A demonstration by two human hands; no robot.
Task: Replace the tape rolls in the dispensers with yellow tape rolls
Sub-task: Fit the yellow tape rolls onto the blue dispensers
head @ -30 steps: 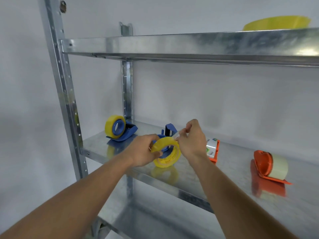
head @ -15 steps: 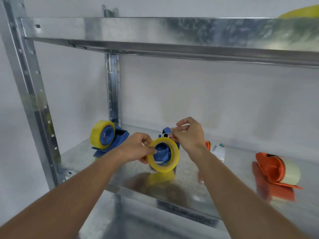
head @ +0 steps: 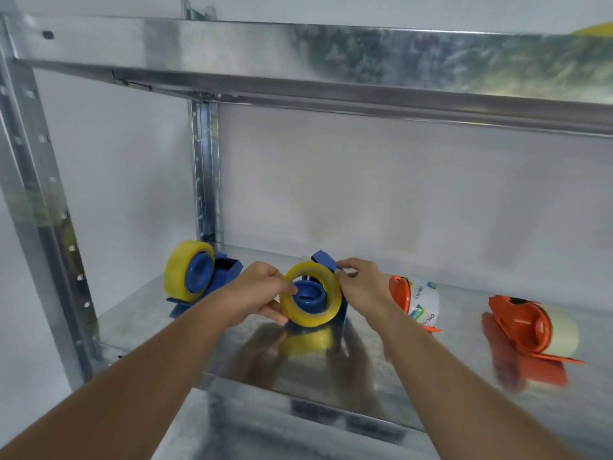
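Note:
A yellow tape roll (head: 300, 318) sits around the hub of a blue dispenser (head: 310, 295) at the middle of the metal shelf (head: 139, 323). My left hand (head: 257, 293) grips the roll's left rim. My right hand (head: 360, 283) pinches the roll's upper right edge by the dispenser's blade end. To the left stands a second blue dispenser (head: 199, 277) loaded with a yellow roll (head: 177, 270). Right of my hands are two orange dispensers: one (head: 399, 290) with a white printed roll (head: 424, 302), one (head: 517, 323) with a pale cream roll (head: 560, 333).
A steel upper shelf (head: 298, 54) spans the top, with a yellow object (head: 597, 28) at its far right edge. Perforated uprights stand at the left (head: 30, 200) and at the back (head: 204, 167). A white wall lies behind.
The view has shifted closer and to the right. The yellow roll has settled further onto the blue hub, and my right hand has come down from above it to its upper right edge.

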